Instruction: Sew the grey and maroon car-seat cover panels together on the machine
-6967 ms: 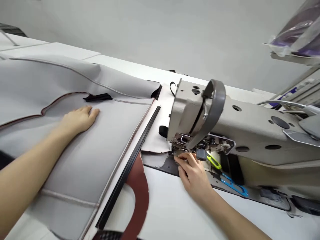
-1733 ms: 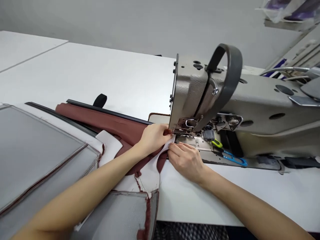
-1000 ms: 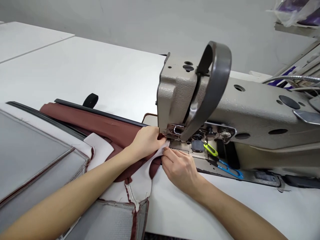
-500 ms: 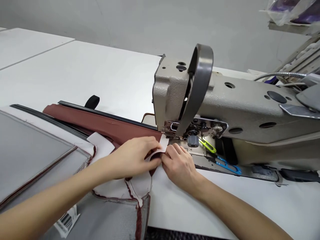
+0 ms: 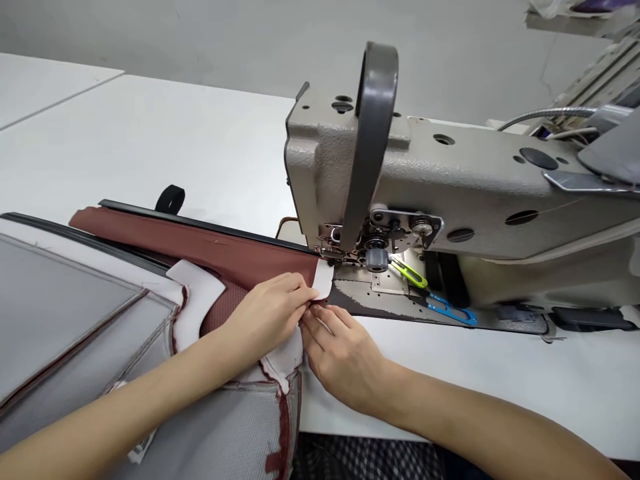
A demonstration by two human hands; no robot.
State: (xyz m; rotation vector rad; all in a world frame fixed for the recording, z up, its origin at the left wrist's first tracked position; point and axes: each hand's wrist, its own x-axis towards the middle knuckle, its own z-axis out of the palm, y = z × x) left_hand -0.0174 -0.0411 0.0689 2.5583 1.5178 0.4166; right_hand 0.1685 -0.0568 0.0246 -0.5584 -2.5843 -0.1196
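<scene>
You have both hands on the cloth cover (image 5: pixel 210 427), which lies at the left and front of the white table (image 5: pixel 210 140). Its near part is gray with seams, and its far part is a long red strip (image 5: pixel 200 241). A small white flap (image 5: pixel 323 280) on the cover reaches to the sewing machine (image 5: pixel 340 160), with its top end just by the metal parts under the machine's head.

Your left hand (image 5: pixel 273 307) has its thumb and fingers pinched on the low edge of that flap. Your right hand (image 5: pixel 345 360) is right next to it, with its fingers bent and its tips closed on the same edge. The tips of your two hands touch.

A black edge strip (image 5: pixel 215 229) runs along the far side of the red part, and a black loop (image 5: pixel 170 199) sticks up behind it. Yellow snips (image 5: pixel 410 272) and blue snips (image 5: pixel 453 310) lie under the arm of the machine, close together.

Up in the top right corner, a clear plastic bag (image 5: pixel 547 7) sits on a shelf (image 5: pixel 565 24). Something purple (image 5: pixel 597 6) is in it, but too little shows to tell what.
</scene>
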